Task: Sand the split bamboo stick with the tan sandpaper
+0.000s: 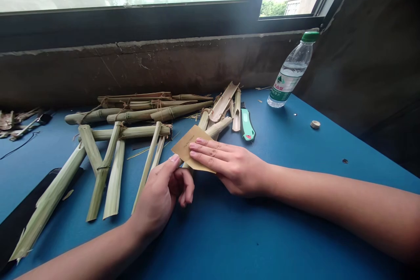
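Note:
A tan square of sandpaper (pixel 182 143) with faint print lies over bamboo pieces (pixel 219 127) near the middle of the table. My right hand (pixel 234 164) presses its fingers, held together, on the sandpaper; its thumb is hidden underneath. Beside the sandpaper's left corner is my left hand (pixel 164 190), closed, thumb tip at the edge and fingers curled. What sits between its thumb and fingers is hidden. Just left of that hand stands a bamboo frame (pixel 134 133) of split strips tied with cord. A green utility knife (pixel 247 124) lies beyond my right hand.
A water bottle (pixel 288 76) with a green cap leans at the back right. Tied bamboo bundles (pixel 138 107) lie along the wall beneath the window. A small pale disc (pixel 315 124) is at the right. A dark flat object (pixel 31 205) lies under bamboo at the left.

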Demonstrator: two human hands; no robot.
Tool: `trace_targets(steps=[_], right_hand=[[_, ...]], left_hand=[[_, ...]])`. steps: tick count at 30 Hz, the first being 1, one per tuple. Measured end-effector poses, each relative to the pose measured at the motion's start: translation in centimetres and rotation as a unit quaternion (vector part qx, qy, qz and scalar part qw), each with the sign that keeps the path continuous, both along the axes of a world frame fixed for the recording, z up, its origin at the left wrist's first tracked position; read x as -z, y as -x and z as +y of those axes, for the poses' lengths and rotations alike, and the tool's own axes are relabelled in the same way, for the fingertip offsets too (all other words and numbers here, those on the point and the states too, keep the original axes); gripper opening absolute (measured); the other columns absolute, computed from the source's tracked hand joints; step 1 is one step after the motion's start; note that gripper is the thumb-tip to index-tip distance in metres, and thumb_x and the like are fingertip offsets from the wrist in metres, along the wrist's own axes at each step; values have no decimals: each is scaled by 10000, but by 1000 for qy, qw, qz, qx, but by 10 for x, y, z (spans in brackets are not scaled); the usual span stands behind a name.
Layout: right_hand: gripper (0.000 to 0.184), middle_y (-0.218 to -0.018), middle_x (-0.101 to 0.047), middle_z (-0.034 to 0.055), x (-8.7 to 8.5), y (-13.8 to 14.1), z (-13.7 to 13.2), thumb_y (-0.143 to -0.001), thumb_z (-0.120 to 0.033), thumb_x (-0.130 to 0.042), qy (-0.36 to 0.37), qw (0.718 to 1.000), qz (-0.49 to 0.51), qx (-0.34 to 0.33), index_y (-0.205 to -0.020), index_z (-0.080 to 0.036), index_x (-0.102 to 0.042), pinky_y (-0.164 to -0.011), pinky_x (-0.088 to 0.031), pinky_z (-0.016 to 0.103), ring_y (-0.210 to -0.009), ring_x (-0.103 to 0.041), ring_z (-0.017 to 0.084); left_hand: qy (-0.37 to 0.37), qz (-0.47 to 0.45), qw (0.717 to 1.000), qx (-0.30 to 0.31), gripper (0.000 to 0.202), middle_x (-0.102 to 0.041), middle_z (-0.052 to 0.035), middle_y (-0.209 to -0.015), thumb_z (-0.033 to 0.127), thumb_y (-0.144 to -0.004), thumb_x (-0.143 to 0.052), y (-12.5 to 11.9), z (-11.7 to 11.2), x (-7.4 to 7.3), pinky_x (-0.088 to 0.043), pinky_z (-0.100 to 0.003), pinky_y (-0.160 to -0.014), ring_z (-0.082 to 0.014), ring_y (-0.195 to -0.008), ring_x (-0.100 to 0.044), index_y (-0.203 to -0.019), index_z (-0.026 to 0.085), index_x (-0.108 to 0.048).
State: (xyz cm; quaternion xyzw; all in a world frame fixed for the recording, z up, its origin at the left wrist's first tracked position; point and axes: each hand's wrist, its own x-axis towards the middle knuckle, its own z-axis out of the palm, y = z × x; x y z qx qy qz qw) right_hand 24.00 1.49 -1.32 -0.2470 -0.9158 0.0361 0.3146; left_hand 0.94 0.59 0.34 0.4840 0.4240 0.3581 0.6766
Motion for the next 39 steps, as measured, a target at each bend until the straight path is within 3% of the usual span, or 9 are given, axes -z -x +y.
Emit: trace_targets(steps=[4, 7, 11, 16, 22, 28, 30, 35, 39], right_hand=[[561, -1598, -535, 205, -2, 0, -1, -1006, -67, -437, 2, 995, 26, 101, -1564, -75, -496, -1311, -374, 505, -1575, -403, 266], [539, -1571, -558, 227, -6, 1, -4, -994, -73, -448, -10, 999, 30, 41, -1527, -37, -518, -1311, -374, 500, -1563, -424, 271], [535, -1524, -600, 243, -7, -5, 1, -960, -65, -444, -42, 998, 12, -40, -1485, -10, -536, -1286, -416, 476, -1538, -464, 263], [463, -1426, -680, 242, -7, -14, 8, -971, -86, -478, -95, 994, -20, 41, -1408, -8, -609, -1234, -487, 488, -1432, -592, 303], [550, -1500, -618, 252, -7, -8, -3, -961, -168, -448, -118, 989, -48, -69, -1456, 49, -552, -1277, -430, 467, -1525, -478, 301], [526, -1472, -632, 277, -9, -14, 1, -960, -127, -465, -153, 986, -72, -9, -1438, 67, -572, -1262, -448, 489, -1498, -510, 336], [522, -1468, -640, 266, -11, -16, 1, -969, -144, -465, -159, 981, -88, -62, -1431, 72, -577, -1259, -457, 466, -1492, -519, 328], [461, -1353, -716, 264, -11, -17, 0, -948, -138, -494, -166, 982, -83, 33, -1343, 42, -649, -1189, -530, 495, -1375, -640, 336], [434, -1331, -740, 219, -12, -15, -5, -979, -216, -511, -191, 974, -100, -74, -1296, 28, -678, -1191, -536, 430, -1360, -656, 310]], left_hand=[[-80, 100, 991, 48, 621, -641, -50, -539, 523, -1076, -413, -3, -8, -1, -430, -268, -538, -143, -493, -532, -614, 181, -647], [-191, 197, 958, 87, 612, -651, -38, -594, 477, -1105, -389, -2, -15, -2, -454, -263, -654, -142, -590, -583, -633, 192, -656], [-296, 293, 897, 145, 535, -620, -18, -602, 393, -1115, -384, 3, -17, 1, -405, -288, -652, -140, -577, -559, -661, 210, -600], [-447, 406, 783, 148, 427, -541, -12, -596, 331, -1083, -440, 7, -15, 5, -290, -346, -605, -158, -546, -470, -667, 234, -429], [-470, 411, 761, 176, 351, -659, -45, -731, 261, -1089, -373, 7, -15, 5, -346, -333, -628, -170, -609, -558, -773, 225, -520], [-509, 437, 724, 159, 376, -659, -40, -688, 263, -1085, -396, 7, -15, 3, -390, -338, -604, -181, -595, -601, -732, 227, -521], [-550, 437, 692, 169, 325, -700, -55, -739, 201, -1059, -397, 7, -15, 2, -432, -349, -627, -204, -643, -660, -793, 216, -583], [-616, 503, 576, 188, 314, -669, -43, -657, 164, -1010, -455, 7, -16, 0, -426, -385, -544, -246, -557, -661, -752, 219, -625], [-607, 545, 531, 231, 265, -737, -70, -794, 83, -909, -473, 8, -18, 1, -472, -379, -545, -276, -623, -705, -922, 203, -709]])
